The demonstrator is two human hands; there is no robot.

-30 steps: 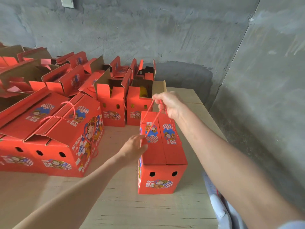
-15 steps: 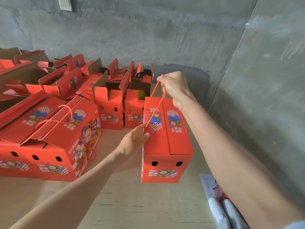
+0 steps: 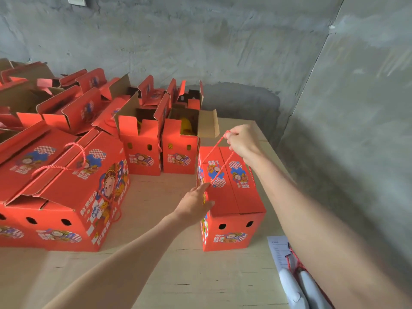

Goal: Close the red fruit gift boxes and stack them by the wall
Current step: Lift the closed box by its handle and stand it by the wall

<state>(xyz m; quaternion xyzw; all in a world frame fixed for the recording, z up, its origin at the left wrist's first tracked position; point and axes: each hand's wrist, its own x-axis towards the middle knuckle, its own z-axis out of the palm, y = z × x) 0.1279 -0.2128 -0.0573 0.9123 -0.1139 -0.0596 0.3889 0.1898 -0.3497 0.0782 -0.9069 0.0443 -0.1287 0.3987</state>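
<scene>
My right hand (image 3: 242, 141) pinches the rope (image 3: 219, 167) of the shut box (image 3: 234, 197). My left hand (image 3: 195, 205) lies flat on its side. Next, I should carry it to the wall (image 3: 200, 41).

A single wide-angle view, worn on the head, looks forward and down across the bench (image 3: 156, 275) toward the corner where two grey walls (image 3: 223, 41) meet. The left hand (image 3: 194, 204) and right hand (image 3: 243, 143) sit mid-frame, at arm's length.

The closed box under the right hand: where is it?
Head view, right of centre: the closed box is by the table's right edge, in front of an open box, right hand gripping its rope.
</scene>
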